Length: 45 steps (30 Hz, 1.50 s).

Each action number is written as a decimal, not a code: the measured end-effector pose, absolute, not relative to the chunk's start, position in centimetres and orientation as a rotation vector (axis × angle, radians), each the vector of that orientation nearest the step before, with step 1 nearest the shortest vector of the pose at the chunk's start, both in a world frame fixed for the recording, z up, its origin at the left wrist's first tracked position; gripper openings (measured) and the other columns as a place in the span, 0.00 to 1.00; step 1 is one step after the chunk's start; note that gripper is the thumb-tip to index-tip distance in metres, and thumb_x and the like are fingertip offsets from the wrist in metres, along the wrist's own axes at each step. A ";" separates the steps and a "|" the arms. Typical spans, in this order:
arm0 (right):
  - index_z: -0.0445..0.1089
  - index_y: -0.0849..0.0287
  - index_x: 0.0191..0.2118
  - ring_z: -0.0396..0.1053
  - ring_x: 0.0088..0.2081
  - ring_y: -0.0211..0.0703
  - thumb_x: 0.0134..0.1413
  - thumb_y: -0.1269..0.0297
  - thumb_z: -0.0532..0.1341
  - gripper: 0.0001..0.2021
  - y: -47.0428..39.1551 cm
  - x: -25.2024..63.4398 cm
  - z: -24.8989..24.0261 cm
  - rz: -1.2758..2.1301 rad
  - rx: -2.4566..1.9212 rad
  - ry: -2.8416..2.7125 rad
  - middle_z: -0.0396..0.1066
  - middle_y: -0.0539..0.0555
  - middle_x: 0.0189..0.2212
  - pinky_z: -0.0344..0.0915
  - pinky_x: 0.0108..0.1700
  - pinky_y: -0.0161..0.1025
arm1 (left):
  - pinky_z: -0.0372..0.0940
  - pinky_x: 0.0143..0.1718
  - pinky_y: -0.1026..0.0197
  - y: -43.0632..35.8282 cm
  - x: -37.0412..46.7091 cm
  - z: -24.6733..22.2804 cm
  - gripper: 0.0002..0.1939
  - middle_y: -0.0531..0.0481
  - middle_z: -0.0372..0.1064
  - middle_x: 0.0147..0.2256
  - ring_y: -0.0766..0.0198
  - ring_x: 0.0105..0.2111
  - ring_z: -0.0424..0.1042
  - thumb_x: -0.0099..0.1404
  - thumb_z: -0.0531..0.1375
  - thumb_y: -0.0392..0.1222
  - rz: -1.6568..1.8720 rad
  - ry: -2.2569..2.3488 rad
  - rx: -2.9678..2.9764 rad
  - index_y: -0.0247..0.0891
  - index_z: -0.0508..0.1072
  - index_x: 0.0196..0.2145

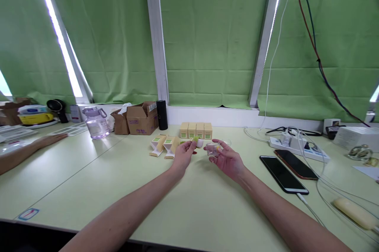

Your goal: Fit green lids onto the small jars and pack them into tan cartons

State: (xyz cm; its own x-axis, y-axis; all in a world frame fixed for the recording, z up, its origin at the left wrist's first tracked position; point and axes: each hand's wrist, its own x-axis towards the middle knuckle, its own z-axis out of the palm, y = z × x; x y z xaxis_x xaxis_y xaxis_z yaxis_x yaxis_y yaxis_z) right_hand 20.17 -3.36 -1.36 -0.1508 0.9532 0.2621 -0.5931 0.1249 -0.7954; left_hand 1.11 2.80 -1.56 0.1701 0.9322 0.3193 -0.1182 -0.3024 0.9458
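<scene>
My left hand is closed, its fingertips pinching a small green and white piece whose kind I cannot make out. A small clear cup is gripped between the thumb and fingers of my right hand, just right of that piece. The two hands are close together but apart above the table. To the left of my left hand stand two opened beige cartons with flaps folded out. Behind the hands is a row of several closed beige cartons with green squares on their fronts.
At right lie two phones, a white power strip, loose cables and a cream-coloured oblong object. Brown cardboard boxes, a black cylinder and a purple-tinted bottle stand at back left. Another person's arm rests on the far left.
</scene>
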 end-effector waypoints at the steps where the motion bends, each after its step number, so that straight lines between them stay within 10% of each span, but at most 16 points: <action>1: 0.70 0.52 0.48 0.75 0.41 0.47 0.45 0.61 0.74 0.23 -3.3 20.2 -1.4 1.435 -0.492 -0.992 0.80 0.58 0.44 0.67 0.39 0.43 | 0.72 0.41 0.57 2.8 1.1 -1.5 0.30 0.43 0.78 0.38 0.59 0.38 0.74 0.58 0.66 0.67 1.332 0.832 1.448 0.34 0.81 0.38; 13: 0.68 0.50 0.49 0.78 0.36 0.46 0.43 0.52 0.77 0.28 -3.5 19.8 -1.5 1.249 -0.859 -1.177 0.75 0.51 0.43 0.75 0.33 0.42 | 0.71 0.41 0.59 2.6 1.1 -1.4 0.28 0.43 0.78 0.40 0.59 0.38 0.74 0.58 0.66 0.66 1.372 0.814 1.471 0.35 0.81 0.38; 45: 0.74 0.50 0.51 0.80 0.37 0.49 0.37 0.67 0.78 0.30 -3.1 19.4 -2.3 1.422 -0.651 -1.063 0.75 0.54 0.47 0.75 0.35 0.43 | 0.70 0.42 0.57 1.7 1.1 -0.7 0.24 0.43 0.80 0.40 0.53 0.41 0.76 0.61 0.64 0.63 1.291 0.956 1.682 0.37 0.81 0.38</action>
State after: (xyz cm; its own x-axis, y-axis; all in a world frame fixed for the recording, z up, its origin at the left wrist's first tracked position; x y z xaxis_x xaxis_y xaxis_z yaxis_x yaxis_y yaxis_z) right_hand 19.41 -3.10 -2.30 -0.1590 0.9683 0.1929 -0.4596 0.1003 -0.8824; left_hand 1.14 1.70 -0.71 0.1958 0.9051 0.3773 0.0963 -0.4007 0.9111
